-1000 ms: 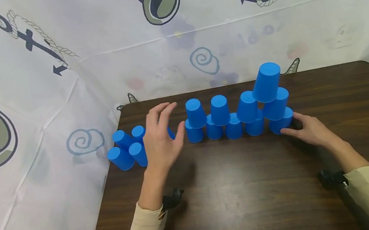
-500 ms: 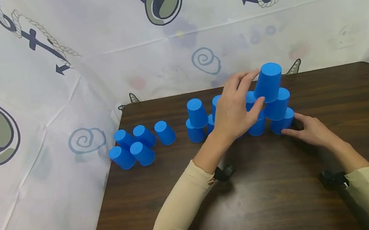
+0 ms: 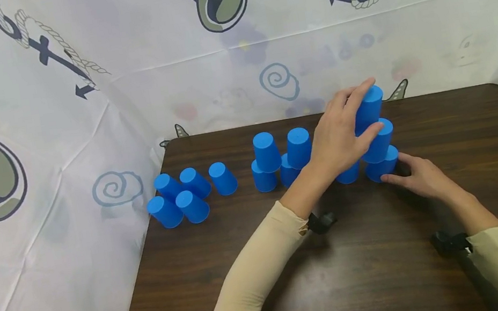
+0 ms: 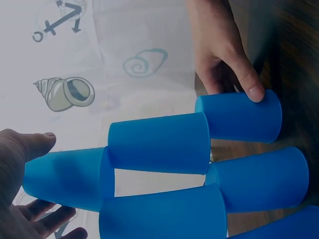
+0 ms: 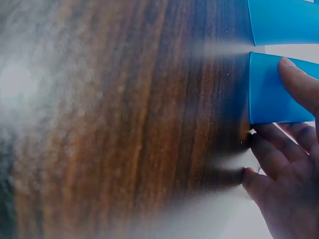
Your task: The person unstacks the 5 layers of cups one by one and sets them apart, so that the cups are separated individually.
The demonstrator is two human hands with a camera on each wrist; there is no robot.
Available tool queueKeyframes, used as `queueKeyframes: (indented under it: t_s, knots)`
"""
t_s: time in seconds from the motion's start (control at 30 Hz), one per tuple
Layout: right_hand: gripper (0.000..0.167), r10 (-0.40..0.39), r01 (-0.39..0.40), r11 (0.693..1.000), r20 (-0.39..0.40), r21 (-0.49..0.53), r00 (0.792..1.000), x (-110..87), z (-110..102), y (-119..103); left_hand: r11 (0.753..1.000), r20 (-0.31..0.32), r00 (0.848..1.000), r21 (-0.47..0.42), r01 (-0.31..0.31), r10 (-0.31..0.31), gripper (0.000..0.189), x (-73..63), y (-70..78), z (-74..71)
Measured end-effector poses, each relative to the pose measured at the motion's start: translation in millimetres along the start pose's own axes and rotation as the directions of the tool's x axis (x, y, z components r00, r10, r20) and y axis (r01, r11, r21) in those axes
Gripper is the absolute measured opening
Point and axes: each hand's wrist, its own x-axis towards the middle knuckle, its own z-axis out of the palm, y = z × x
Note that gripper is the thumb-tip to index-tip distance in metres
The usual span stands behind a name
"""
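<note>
Upside-down blue cups stand in a stepped stack on the brown table. My left hand (image 3: 339, 133) is at the single top cup (image 3: 368, 108), coming from its left. In the left wrist view, the thumb and spread fingers of that hand lie on either side of the top cup (image 4: 70, 179). My right hand (image 3: 421, 176) holds the rightmost bottom cup (image 3: 381, 165) between thumb and fingers, as the right wrist view also shows on this cup (image 5: 271, 92). The left hand and forearm hide part of the stack's middle in the head view.
Several loose blue cups (image 3: 193, 206) stand upside down on the left of the table (image 3: 369, 267). Two second-row cups (image 3: 266, 152) sit at the stack's left end. A white patterned cloth (image 3: 146, 95) hangs behind and to the left.
My left hand has moved right from near the loose cups, across the stack, to the top cup. The top cup has shifted slightly right. The right hand keeps its place.
</note>
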Motion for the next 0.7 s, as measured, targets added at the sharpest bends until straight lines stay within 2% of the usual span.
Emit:
queueKeyframes:
  t_s: [0.2,0.37,0.53,0.7]
  knots:
    - [0.092,-0.003,0.003,1.000,-0.003,0.000,1.000,-0.8,0.1,-0.4,0.999,-0.004,0.999,0.002,0.034,-0.034,0.067,1.3,-3.7,4.7]
    - [0.092,-0.006,0.006,1.000,-0.008,0.003,1.000,-1.2,-0.2,1.0,0.999,-0.019,0.999,-0.022,0.032,-0.033,0.066,1.3,-5.8,5.9]
    - [0.091,-0.009,0.009,1.000,-0.014,0.007,1.000,-1.3,-0.6,0.6,0.998,-0.084,0.996,-0.061,-0.005,0.000,0.064,-3.2,-6.1,2.0]
    - [0.093,0.007,-0.007,1.000,-0.011,0.011,1.000,-0.8,-0.9,0.1,0.992,-0.181,0.983,-0.124,-0.032,0.009,0.063,-17.4,-8.0,-9.3]
